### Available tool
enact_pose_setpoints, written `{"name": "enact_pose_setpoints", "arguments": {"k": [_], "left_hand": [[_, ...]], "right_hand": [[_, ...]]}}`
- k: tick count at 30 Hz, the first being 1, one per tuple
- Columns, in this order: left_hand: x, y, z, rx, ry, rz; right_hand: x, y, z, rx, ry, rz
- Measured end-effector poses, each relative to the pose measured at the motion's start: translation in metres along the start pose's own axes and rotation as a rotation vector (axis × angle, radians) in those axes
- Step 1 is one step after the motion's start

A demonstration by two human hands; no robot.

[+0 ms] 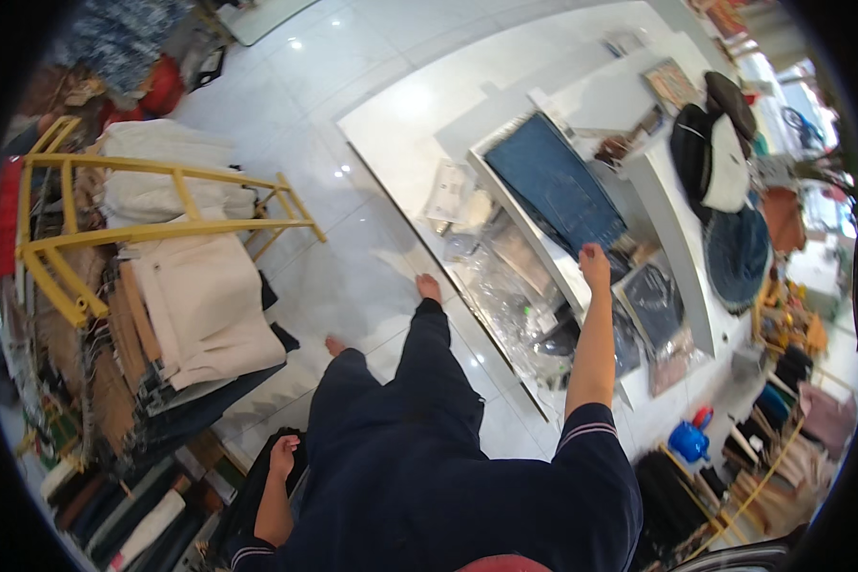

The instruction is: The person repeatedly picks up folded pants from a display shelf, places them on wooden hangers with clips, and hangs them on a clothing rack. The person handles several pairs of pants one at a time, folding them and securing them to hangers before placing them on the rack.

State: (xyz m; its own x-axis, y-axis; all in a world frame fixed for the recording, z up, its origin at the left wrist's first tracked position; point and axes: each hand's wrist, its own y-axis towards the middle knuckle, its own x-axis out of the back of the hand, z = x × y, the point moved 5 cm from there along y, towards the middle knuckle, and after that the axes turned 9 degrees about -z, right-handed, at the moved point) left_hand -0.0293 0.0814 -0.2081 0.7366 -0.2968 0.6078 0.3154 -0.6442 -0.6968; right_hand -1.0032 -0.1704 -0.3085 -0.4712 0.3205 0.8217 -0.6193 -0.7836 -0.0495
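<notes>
My right hand (595, 266) reaches out to the near edge of a folded pair of blue jeans (554, 182), its fingers bunched at the denim. Whether they grip the cloth or only touch it is hidden from above. The jeans lie tilted on a white counter (393, 118), along the ledge of its raised inner panel. At my side hangs my left hand (283, 455), fingers loosely curled with nothing visible in them. Dark cloth (257, 475) lies just behind and below that hand.
Clear plastic bags (500, 279) and packed garments (652, 297) crowd the counter's near shelf. To the left, a yellow metal rack (150, 232) stands among stacked beige trousers (204, 307). Caps (736, 250) sit along the counter's far side. A blue container (688, 441) is at right.
</notes>
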Motion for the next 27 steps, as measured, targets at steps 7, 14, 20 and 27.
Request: {"name": "enact_pose_setpoints", "arguments": {"k": [7,14,20,27], "left_hand": [[0.014,-0.034,-0.026,0.203,-0.244,-0.277],[0.016,-0.059,-0.041,0.309,-0.27,-0.189],[-0.032,-0.064,-0.064,0.299,-0.304,-0.153],[-0.03,-0.034,-0.148,-0.024,-0.168,-0.196]], "right_hand": [[-0.013,0.013,0.015,-0.007,-0.415,-0.153],[0.01,0.029,0.012,0.124,-0.537,0.01],[0.082,0.061,0.084,0.402,-0.286,-0.18],[0.18,0.034,0.316,0.715,0.149,-0.399]]}}
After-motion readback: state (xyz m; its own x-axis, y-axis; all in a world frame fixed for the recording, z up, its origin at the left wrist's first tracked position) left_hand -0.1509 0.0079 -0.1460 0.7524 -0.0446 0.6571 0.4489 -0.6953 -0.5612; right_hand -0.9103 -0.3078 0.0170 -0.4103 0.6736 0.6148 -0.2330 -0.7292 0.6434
